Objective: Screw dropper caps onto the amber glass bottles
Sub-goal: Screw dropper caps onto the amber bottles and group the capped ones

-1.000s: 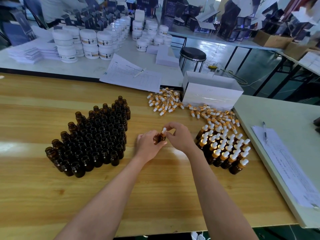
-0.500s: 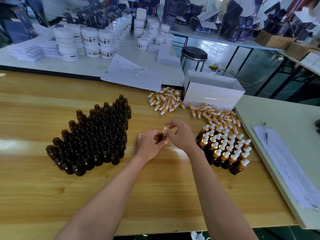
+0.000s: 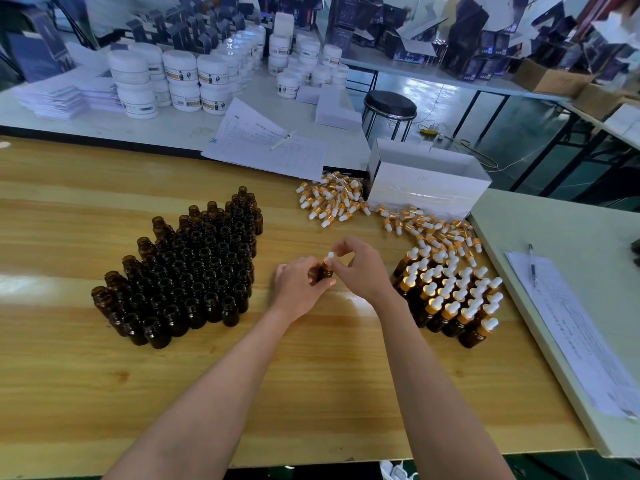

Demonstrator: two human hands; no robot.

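- One amber bottle was in work, held just above the middle of the desk, a little toward its far edge; the left hand was curled round the glass and clamped on it.
- At the neck the right hand pinched the dropper cap between thumb and fingertips, white bulb showing above them. Whether the thread was fully home could not be told; judged mid-twist.
- Done so far: a block of capped bottles stood toward the desk's right edge, packed touching, just beside the right wrist.
- Left to do: a much larger block of open bottles stood left of centre, mouths bare, packed tight. Judged well under half the job complete.
- Supply: loose caps lay in two heaps near the far edge, one beside the white box, the other trailing down to the capped block. Looked enough, though uncounted.
- Room: bare wood ran along the whole near edge under both forearms, and a lane lay open between the two blocks where the hands worked.
- Edges: the capped block sat near the right edge, where a paler table butted on, carrying a form and pen. New bottles would fit best on the block's near side.
- Judged risk: the right forearm passed just beside the outer capped bottles; a wide sweep could topple them.
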